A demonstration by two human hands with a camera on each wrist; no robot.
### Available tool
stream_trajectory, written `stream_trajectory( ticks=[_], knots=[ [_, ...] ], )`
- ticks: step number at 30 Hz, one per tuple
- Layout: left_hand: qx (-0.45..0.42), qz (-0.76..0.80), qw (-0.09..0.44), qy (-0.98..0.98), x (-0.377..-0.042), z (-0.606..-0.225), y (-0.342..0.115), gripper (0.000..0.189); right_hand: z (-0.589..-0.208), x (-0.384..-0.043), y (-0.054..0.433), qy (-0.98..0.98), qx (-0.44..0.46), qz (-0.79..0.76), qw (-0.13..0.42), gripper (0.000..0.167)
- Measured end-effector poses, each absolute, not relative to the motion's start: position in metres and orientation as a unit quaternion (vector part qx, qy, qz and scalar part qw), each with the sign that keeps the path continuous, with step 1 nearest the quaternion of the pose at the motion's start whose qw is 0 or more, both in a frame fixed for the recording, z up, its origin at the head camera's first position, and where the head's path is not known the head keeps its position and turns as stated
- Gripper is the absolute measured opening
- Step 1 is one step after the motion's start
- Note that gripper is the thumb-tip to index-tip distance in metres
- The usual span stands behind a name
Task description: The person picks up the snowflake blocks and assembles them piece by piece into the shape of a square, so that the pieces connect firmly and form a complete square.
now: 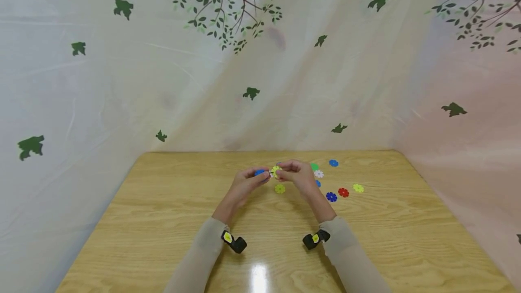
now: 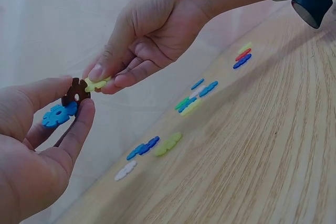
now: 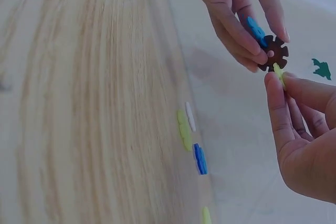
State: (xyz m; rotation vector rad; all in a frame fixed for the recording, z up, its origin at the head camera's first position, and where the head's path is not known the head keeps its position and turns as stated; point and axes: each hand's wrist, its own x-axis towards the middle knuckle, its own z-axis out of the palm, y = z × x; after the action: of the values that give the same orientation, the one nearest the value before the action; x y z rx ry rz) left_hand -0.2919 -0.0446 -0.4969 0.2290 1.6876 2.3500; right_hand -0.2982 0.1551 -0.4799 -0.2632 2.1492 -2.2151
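Note:
Above the table my left hand pinches a brown notched disc between thumb and fingers. A blue flower-shaped disc is slotted onto the brown one and sits inside the left fingers. From the other side, my right hand pinches a yellow flower-shaped disc by thumb and fingertip. The yellow piece's edge meets the brown disc's rim, at right angles to it in the right wrist view. Beneath the hands, a yellow-green disc lies flat on the table.
Right of the hands lie a dark blue disc, a red disc, a yellow disc and a blue disc. A green disc and a white disc lie beside the right hand. A cloth backdrop stands behind the table.

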Motion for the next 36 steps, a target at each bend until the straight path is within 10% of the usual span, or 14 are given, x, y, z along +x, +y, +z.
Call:
stream_trajectory(
  ticks=[36],
  knots=[
    [0.074, 0.783, 0.109, 0.608, -0.2889, -0.4908, -0.0500, 0.035, -0.4731, -0.2916, 0.1533, 0.694, -0.109, -0.711, 0.031, 0.028]
  ],
)
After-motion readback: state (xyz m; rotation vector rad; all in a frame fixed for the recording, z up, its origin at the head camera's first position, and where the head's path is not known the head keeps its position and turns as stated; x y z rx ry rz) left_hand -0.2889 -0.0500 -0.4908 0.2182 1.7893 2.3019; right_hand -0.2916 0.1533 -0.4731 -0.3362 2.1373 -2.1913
